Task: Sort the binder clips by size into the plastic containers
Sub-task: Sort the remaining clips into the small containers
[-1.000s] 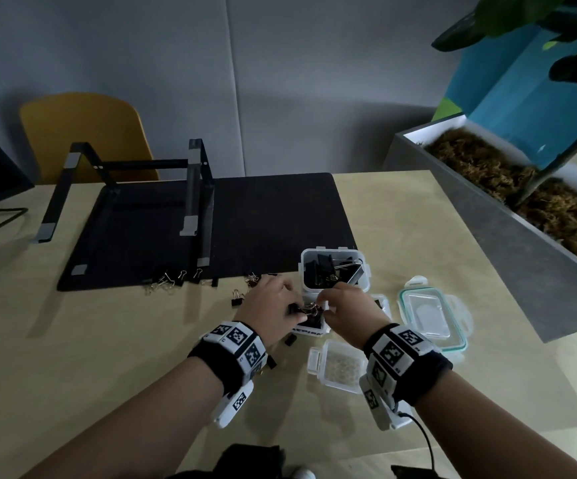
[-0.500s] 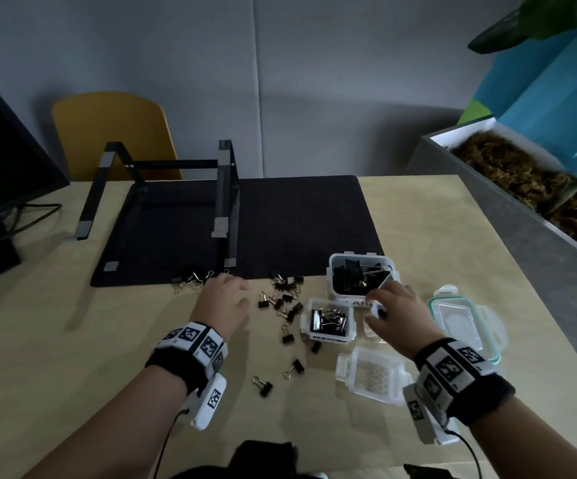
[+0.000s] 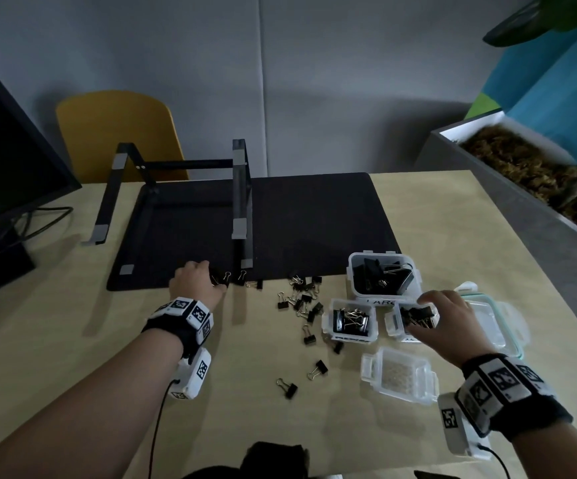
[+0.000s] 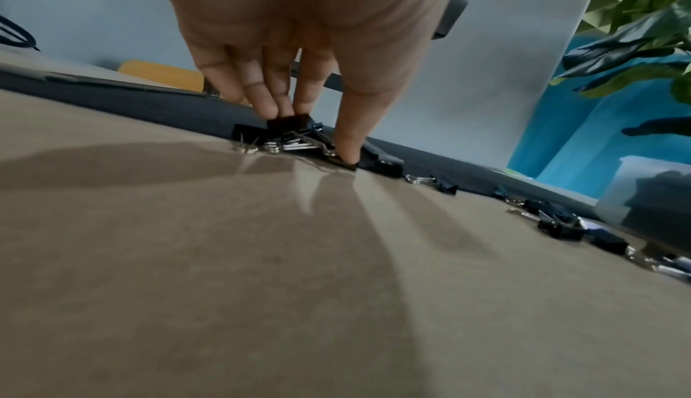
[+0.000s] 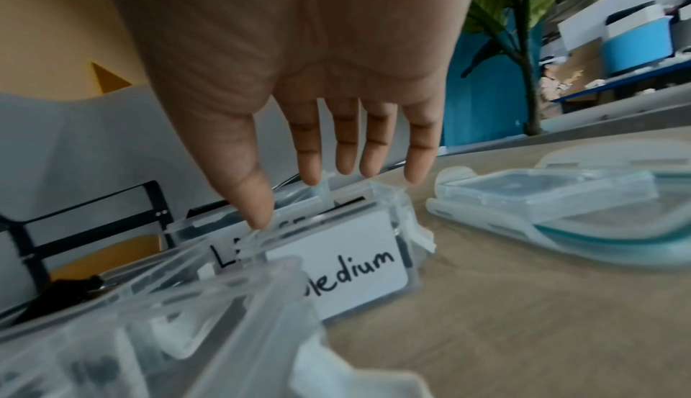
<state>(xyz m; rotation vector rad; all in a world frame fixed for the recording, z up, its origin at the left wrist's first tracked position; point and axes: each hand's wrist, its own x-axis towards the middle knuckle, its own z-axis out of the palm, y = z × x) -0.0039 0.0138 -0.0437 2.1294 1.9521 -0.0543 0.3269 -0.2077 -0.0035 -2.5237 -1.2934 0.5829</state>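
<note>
head | binder clips [image 3: 301, 303]: black bodies, silver wire handles, scattered

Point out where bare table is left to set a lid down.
Free: tabletop left of left hand, and near edge below loose clips. Crowded: around containers beneath right hand.

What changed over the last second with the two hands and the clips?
The left hand left the small containers, reached left and now pinches binder clips at the black mat edge. The right hand opened and hovers over the Medium container. Containers and lids stayed put.
</note>
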